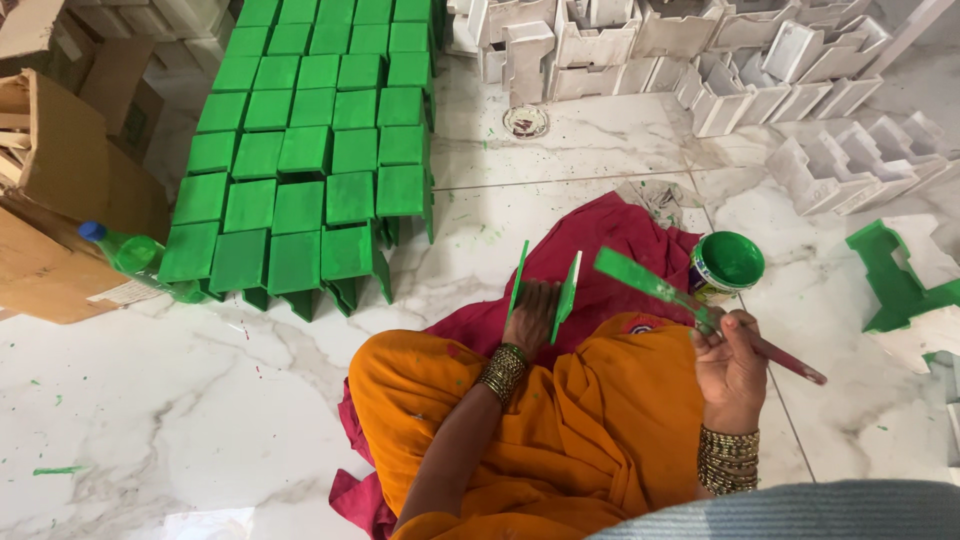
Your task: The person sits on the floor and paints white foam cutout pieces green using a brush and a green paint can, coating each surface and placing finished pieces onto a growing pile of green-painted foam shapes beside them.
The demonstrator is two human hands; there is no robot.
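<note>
On a white marble floor (200, 420) flecked with green, a person sits cross-legged in orange cloth over a crimson cloth (600, 250), painting small moulded pieces. The left hand (530, 315) reaches forward between the two upright side walls of a green-painted piece (545, 285), the fingers curled down inside it and holding it from within — the walls stand as thin green edges, their long axes running away from the person, tilted slightly to the right. The right hand (730, 365) is closed around a paintbrush (700, 305) with a dark red handle; the brush's long axis lies on a diagonal, the handle end pointing down and to the right past the hand, the broad green-loaded head pointing up and to the left, just right of the held piece and apart from it. Beside the brush head stands an open pot of green paint (727, 265), resting at the edge of the crimson cloth.

Ahead, rows of finished green pieces (310, 150) lie packed together on the floor — unpainted white pieces (760, 60) are heaped at the far right. A green plastic bottle (130, 250) lies by cardboard boxes (70, 170) at the left, and one more green piece (895, 275) sits on the right.
</note>
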